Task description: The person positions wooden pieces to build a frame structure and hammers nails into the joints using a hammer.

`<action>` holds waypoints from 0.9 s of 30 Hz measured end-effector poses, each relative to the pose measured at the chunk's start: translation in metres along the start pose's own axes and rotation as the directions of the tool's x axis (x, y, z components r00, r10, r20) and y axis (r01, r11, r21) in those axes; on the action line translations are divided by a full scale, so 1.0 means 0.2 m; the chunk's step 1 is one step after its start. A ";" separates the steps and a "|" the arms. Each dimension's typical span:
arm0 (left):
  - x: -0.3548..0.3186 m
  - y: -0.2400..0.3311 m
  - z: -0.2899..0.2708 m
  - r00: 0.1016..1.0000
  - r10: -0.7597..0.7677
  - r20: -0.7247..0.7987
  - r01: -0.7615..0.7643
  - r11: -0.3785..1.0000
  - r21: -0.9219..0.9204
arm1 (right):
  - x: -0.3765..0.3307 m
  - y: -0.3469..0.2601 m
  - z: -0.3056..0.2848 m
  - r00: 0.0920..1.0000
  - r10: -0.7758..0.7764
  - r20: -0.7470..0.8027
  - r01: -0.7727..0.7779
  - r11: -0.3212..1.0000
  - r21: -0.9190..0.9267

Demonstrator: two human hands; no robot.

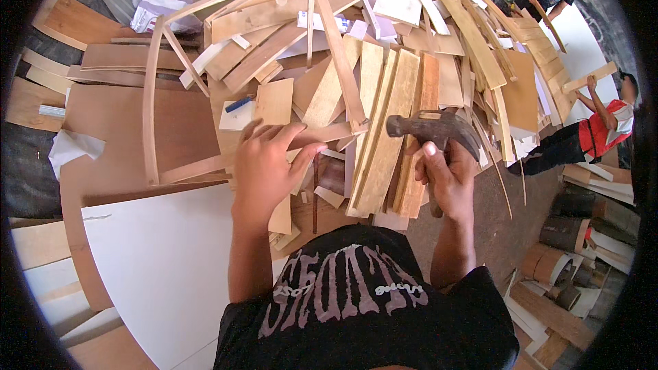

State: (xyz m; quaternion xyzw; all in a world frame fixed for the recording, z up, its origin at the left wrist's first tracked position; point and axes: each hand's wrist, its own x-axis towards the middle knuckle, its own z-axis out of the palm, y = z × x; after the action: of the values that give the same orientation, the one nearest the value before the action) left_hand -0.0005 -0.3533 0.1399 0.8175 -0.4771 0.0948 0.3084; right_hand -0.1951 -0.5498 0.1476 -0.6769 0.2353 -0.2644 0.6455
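My left hand (269, 161) is closed around the lower bar of a slim wooden frame (332, 44), close to the frame's right corner. The thumb and fingertips press along the bar, and part of the palm side is hidden. From that corner the frame reaches away over the scrap pile and to the left, with a rounded far edge. My right hand (449, 178) grips the handle of a claw hammer (428, 127). Its dark head is raised just right of the frame's corner, apart from the wood, with the striking face toward it.
Planks and offcuts (391, 120) heap up beneath and beyond the frame. A brown panel (164, 120) and a white sheet (168, 260) lie at left. Two people (606, 123) handle wood at far right. Dark rolls (548, 264) and boards lie below them. A blue-handled tool (238, 104) rests nearby.
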 end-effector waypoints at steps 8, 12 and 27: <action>-0.08 0.04 0.02 0.964 0.082 -0.254 -0.058 0.993 0.099 | -0.02 -0.13 0.16 0.991 -0.135 0.000 0.126 0.925 -0.357; -0.28 0.11 0.08 0.920 -0.006 -0.391 -0.092 0.968 -0.232 | -0.09 -0.14 0.17 0.993 -0.050 -0.106 0.027 0.978 -0.206; -0.10 0.17 0.70 0.827 -0.520 -0.216 0.031 0.425 -0.905 | 0.34 -0.23 -0.10 0.896 -0.065 0.438 0.302 0.813 -0.497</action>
State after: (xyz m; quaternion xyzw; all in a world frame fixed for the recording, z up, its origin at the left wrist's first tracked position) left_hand -0.0603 -0.4342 0.0335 0.5629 -0.2212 -0.0219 0.7961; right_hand -0.1595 -0.6074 0.1980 -0.8935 0.0962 -0.1027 0.4266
